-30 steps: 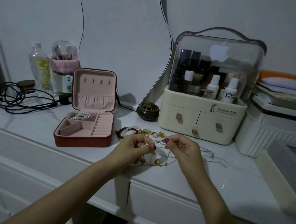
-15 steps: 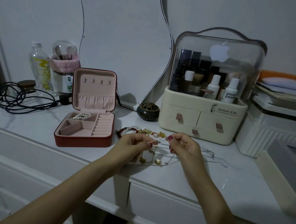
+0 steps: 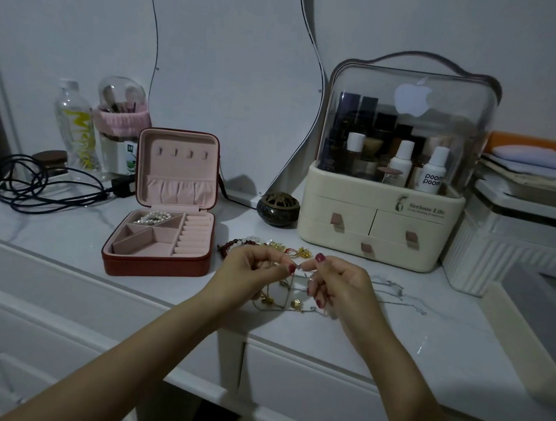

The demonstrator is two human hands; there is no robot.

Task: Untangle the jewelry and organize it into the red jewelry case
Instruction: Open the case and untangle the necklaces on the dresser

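The red jewelry case (image 3: 156, 263) lies open on the white marble top, its pink lid upright. A pearl piece (image 3: 152, 218) sits in its back left compartment. To its right, my left hand (image 3: 250, 272) and my right hand (image 3: 337, 284) pinch a thin tangled chain (image 3: 290, 293) between them, just above the tabletop. Gold charms hang from the chain below my fingers. Behind my hands lies a heap of jewelry (image 3: 276, 247) with a red and white bead bracelet and gold pieces. More thin silver chain (image 3: 398, 291) trails to the right of my right hand.
A cream cosmetics organizer (image 3: 380, 227) with a clear dome stands behind the jewelry. A small dark incense burner (image 3: 277, 208) sits between it and the case. Black cables (image 3: 34, 187), a bottle (image 3: 74, 123) and a brush holder (image 3: 122, 120) are at the back left. White boxes (image 3: 518, 240) crowd the right.
My hands stay close together over the chain, with only small finger movements. The hanging charms have shifted slightly.
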